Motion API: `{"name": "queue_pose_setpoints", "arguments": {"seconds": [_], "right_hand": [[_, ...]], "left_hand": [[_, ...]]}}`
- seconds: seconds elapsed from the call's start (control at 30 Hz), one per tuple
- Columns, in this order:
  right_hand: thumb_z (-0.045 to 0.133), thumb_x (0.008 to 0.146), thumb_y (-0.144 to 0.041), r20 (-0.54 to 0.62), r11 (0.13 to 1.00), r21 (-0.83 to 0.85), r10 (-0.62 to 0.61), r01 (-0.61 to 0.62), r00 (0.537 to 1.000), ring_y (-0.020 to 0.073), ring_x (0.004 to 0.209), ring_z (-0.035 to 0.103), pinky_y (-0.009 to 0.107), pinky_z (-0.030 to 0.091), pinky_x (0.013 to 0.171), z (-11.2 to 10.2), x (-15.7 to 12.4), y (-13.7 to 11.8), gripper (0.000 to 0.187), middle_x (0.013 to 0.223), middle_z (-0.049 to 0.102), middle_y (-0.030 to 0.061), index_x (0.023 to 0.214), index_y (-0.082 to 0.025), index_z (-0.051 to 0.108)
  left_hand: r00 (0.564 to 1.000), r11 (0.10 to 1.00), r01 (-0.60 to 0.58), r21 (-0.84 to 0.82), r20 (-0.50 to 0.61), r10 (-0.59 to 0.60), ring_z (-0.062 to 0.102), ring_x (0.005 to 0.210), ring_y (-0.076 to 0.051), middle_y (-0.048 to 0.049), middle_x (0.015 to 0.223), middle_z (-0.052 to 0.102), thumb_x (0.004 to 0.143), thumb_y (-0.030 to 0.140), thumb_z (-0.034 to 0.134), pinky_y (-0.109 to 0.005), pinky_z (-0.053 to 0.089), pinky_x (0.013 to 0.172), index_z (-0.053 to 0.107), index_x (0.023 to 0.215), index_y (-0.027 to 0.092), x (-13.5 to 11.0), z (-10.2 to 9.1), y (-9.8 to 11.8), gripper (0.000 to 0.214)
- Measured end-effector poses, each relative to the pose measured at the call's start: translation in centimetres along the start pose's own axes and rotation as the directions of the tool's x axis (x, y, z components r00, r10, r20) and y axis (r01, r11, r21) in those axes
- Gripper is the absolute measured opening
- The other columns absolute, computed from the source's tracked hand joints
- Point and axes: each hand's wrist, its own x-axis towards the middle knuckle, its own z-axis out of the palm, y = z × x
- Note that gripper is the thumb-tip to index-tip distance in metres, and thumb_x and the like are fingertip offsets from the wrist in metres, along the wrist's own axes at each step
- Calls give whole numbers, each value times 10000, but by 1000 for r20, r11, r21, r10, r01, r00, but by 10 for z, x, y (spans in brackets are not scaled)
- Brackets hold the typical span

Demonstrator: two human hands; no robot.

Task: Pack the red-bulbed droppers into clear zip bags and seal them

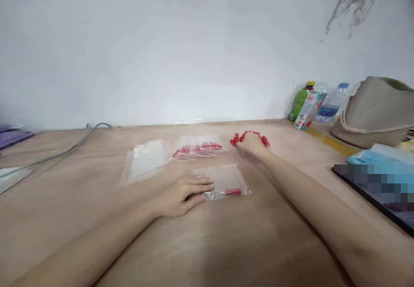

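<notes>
My left hand [183, 194] lies flat on the wooden table, fingers stretched onto the left edge of a clear zip bag [226, 182] with a small red piece inside. My right hand [250, 145] reaches farther back and rests on a loose pile of small red pieces [247, 137]; its fingers are curled down over them and mostly hidden. Left of that pile lie filled bags of red pieces [199, 149], and beside them a stack of empty clear bags [145, 161].
Bottles [307, 103] and a beige bag [377, 112] stand at the back right against the white wall. A dark tablet-like slab [375, 187] lies at the right edge. A grey cable [64, 149] runs along the back left, near a purple thing [11, 137].
</notes>
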Motion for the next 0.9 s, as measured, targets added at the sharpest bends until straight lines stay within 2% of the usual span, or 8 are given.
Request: {"name": "queue_pose_setpoints", "arguments": {"seconds": [0.1,0.2,0.27,0.33,0.4,0.47,0.73,0.9], "right_hand": [[505,740,-364,14,996,57,-66,65,998,165,650,564,253,355,591,-9,0,6,293,624,613,59,536,-162,562],[526,736,-378,41,946,309,-121,103,992,144,592,551,243,377,560,-14,-10,16,247,597,585,33,696,-144,595],[558,718,-368,62,827,557,-135,78,989,120,524,532,233,397,520,-14,-25,24,364,591,566,-6,990,-127,549],[599,687,-339,74,658,752,-143,39,987,113,477,522,228,415,476,-12,-42,31,672,581,540,-52,1259,-125,319],[629,658,-308,96,527,850,-128,-14,987,120,466,533,230,433,450,-9,-59,36,867,573,522,-80,1345,-155,122],[647,644,-295,128,449,891,-96,-72,987,128,475,552,239,460,451,-5,-71,38,915,573,517,-89,1349,-191,74],[576,740,-301,308,217,931,-34,-294,951,134,623,639,284,534,630,2,-92,33,402,677,585,-32,1038,-231,315],[649,692,-312,393,320,885,-127,-338,911,86,615,594,239,499,630,-7,-95,42,296,773,615,9,895,-178,481]], "left_hand": [[1000,1000,-27,0,-17,27,405,1253,-196,-23,1349,452,926,292,421,-391,322,1057,436,1307,274,-1,1,1,383],[999,1000,-28,6,-20,29,412,1248,-198,-28,1344,457,922,288,426,-400,328,1053,440,1305,272,-1,1,2,384],[999,1000,-24,11,-22,24,417,1244,-194,-30,1339,465,916,285,436,-396,329,1054,451,1298,264,0,1,2,382],[999,1000,-28,14,-28,29,424,1238,-195,-36,1327,478,911,280,447,-395,333,1052,463,1290,253,1,1,3,381],[998,999,-39,14,-38,40,428,1236,-202,-44,1322,484,910,274,447,-404,341,1045,461,1292,249,1,1,3,383],[998,999,-48,14,-40,49,429,1235,-206,-48,1323,482,913,271,439,-411,346,1039,455,1296,252,1,1,3,384],[998,1000,10,20,-67,-9,412,1242,-203,-46,1362,435,904,295,455,-397,343,1041,331,1366,256,-2,3,3,480],[997,1000,9,8,-76,-8,407,1244,-216,-49,1362,433,904,295,450,-411,339,1039,334,1364,257,-2,3,4,476]]}}
